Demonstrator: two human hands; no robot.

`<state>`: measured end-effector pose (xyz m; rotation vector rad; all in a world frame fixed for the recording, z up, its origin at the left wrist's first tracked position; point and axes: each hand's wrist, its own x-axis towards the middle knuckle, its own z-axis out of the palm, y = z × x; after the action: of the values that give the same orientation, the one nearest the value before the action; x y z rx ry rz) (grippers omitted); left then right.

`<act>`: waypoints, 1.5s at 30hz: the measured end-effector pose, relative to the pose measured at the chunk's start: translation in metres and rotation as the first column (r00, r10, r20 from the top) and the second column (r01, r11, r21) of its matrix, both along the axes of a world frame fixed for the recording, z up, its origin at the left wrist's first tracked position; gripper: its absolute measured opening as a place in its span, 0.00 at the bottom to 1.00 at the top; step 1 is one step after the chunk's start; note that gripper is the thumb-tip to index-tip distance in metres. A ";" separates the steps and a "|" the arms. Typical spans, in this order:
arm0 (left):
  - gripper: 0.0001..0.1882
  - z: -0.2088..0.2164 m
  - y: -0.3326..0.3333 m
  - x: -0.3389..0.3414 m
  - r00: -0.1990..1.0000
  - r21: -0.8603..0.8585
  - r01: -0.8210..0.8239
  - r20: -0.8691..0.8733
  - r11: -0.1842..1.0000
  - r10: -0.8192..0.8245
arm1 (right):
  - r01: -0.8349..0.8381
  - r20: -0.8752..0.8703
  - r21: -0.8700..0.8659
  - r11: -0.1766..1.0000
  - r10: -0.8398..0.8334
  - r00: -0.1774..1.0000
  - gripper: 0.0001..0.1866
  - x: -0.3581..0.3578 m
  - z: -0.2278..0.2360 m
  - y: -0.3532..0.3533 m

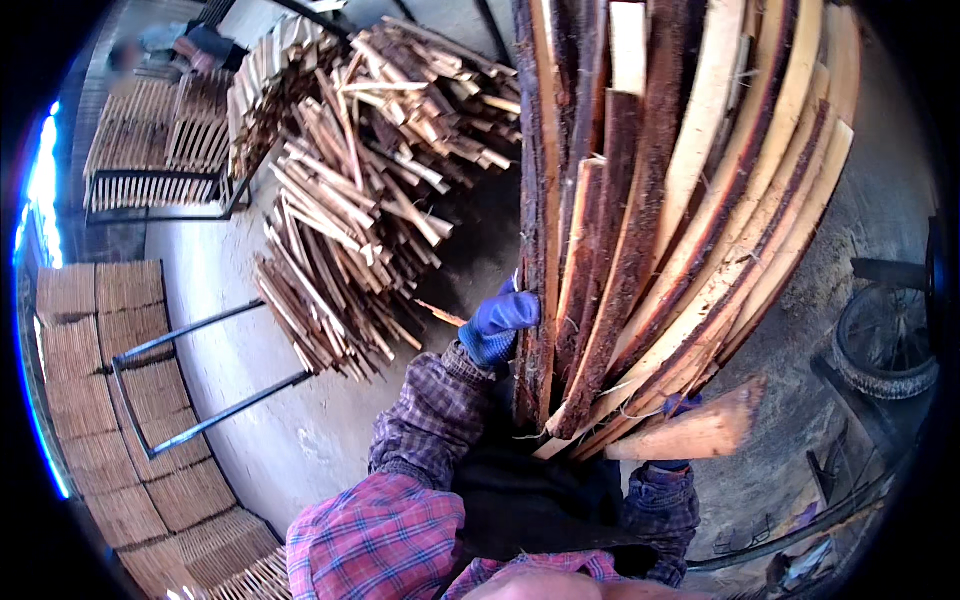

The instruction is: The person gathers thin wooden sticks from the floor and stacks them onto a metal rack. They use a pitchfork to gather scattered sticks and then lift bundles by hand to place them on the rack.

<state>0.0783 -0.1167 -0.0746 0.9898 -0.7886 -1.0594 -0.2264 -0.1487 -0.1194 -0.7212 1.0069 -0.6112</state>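
A large armful of long wooden strips, some pale and some with dark bark edges, fans upward in front of me. My left hand, in a blue knitted glove, is closed on the left edge of the bundle near its lower end. On the other side, my right hand is gloved in blue too and grips the lower right of the bundle. Strips cover most of that hand and its fingers. A short pale wood piece sticks out to the right across it.
A big heap of cut sticks lies ahead to the left. Stacked slat bundles line the left side beside a metal frame. Another person is at the far left. A spoked wheel stands at right on the concrete floor.
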 end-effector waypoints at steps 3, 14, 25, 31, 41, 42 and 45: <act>0.16 0.017 0.051 0.027 0.999 0.009 -0.027 -0.041 1.000 0.027 | -0.014 0.056 0.024 1.000 0.012 0.998 0.28 0.024 0.013 0.037; 0.10 -0.008 0.292 0.171 0.840 0.094 -0.481 -0.235 0.872 0.489 | -0.420 0.150 0.076 0.904 0.406 0.901 0.31 0.243 0.064 0.137; 0.27 0.030 0.465 0.364 0.401 0.457 -0.664 -0.451 0.592 0.798 | -0.747 -0.034 0.023 0.664 0.748 0.663 0.32 0.576 0.086 0.261; 0.15 -0.017 0.502 0.483 0.281 0.400 -0.683 -0.628 0.611 0.726 | -0.824 0.352 0.061 0.563 0.761 0.545 0.40 0.692 -0.022 0.267; 0.48 -0.204 0.463 0.645 0.412 0.631 -0.775 0.443 0.049 0.796 | -0.989 -0.928 0.106 0.107 0.367 -0.059 0.60 0.898 -0.096 0.329; 0.59 -0.222 0.460 0.639 0.397 0.635 -0.772 0.510 -0.022 0.763 | -0.995 -0.930 0.040 0.090 0.366 -0.004 0.62 0.887 -0.116 0.331; 0.44 -0.224 0.443 0.629 0.406 0.542 -0.840 0.636 -0.006 0.656 | -0.996 -0.928 0.003 0.087 0.371 0.030 0.62 0.876 -0.126 0.315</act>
<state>0.7074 0.3258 -0.2985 2.0861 0.3470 -0.2070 0.6499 0.1663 -0.2455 -2.3001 0.8181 0.5866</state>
